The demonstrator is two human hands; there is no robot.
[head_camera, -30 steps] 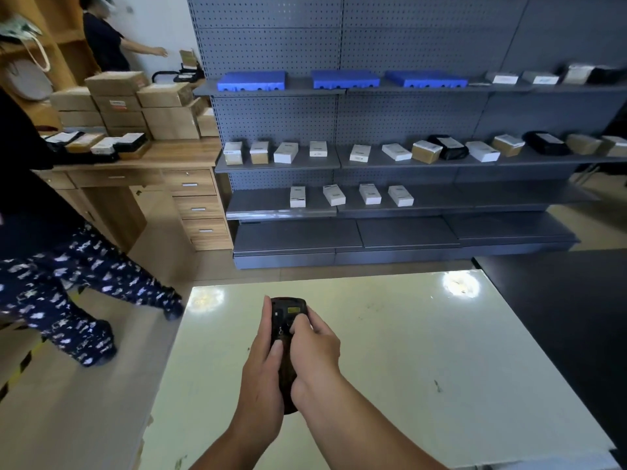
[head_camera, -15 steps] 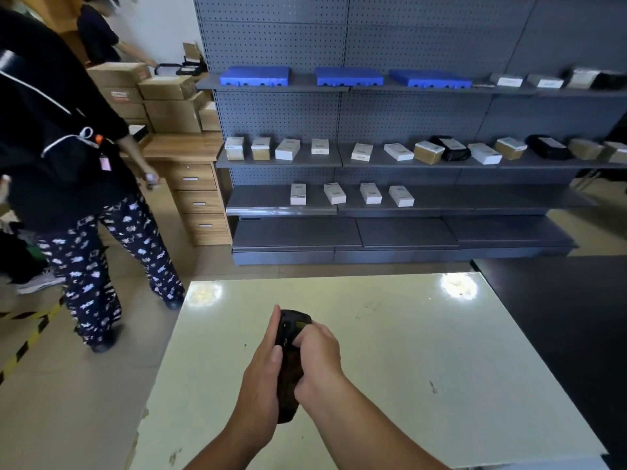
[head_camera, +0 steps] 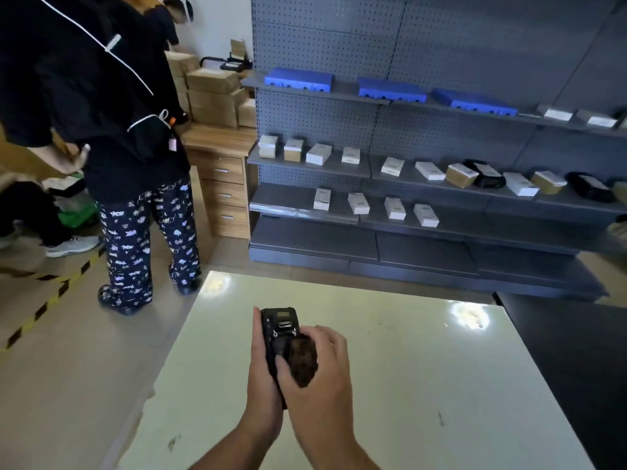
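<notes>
Storeroom, pale glossy surface [head_camera: 424, 385] at lower centre: a black handheld device [head_camera: 280, 329] is held up over it in both hands.

The device is clasped along its left edge by the left hand [head_camera: 263, 374], fingers curled round the body. A dark rounded piece [head_camera: 303, 362] is pinched against its lower face by the right hand [head_camera: 325, 385], so each grip is narrow and full. What the piece is cannot be told. The risk is plain: nothing appears to be rested on the surface, so if the piece is pressed off-line, device or piece could be dropped onto the hard top. An elbow could also be bumped by the person in patterned trousers [head_camera: 149, 239] at the left of the frame, near the surface's far corner. The grey shelves [head_camera: 424, 184] at upper right are well apart.
</notes>
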